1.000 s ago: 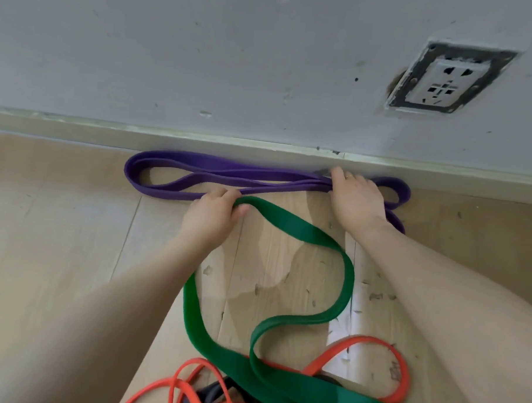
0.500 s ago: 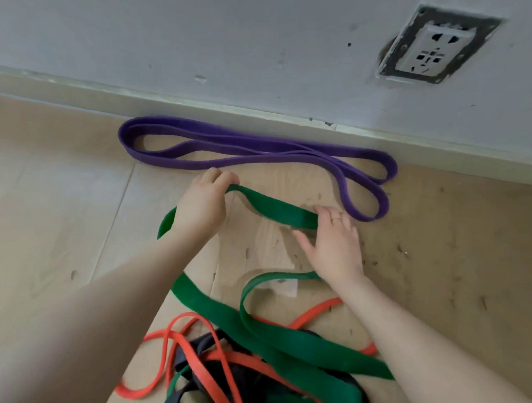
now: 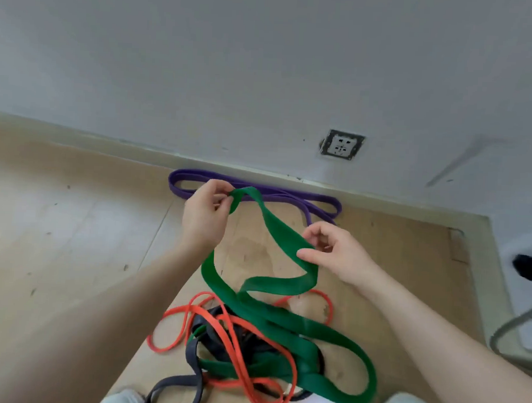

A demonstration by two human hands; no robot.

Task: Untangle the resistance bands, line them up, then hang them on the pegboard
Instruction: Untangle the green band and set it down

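A wide green band (image 3: 283, 232) is lifted off the floor between my hands. My left hand (image 3: 204, 217) pinches its top fold. My right hand (image 3: 332, 253) grips its side lower down. The rest of the green band trails into a tangle near my knees with an orange band (image 3: 243, 349) and a dark grey band (image 3: 190, 359). A purple band (image 3: 289, 197) lies stretched out flat along the baseboard, behind my hands.
The wooden floor (image 3: 59, 238) meets a grey wall with a power socket (image 3: 342, 144). At the right edge are a black object (image 3: 528, 269) and a grey cable (image 3: 515, 328). My knees show at the bottom.
My view has pulled back and up from the wall. Both hands have lifted the green band off the floor, and my right hand has closed on it.
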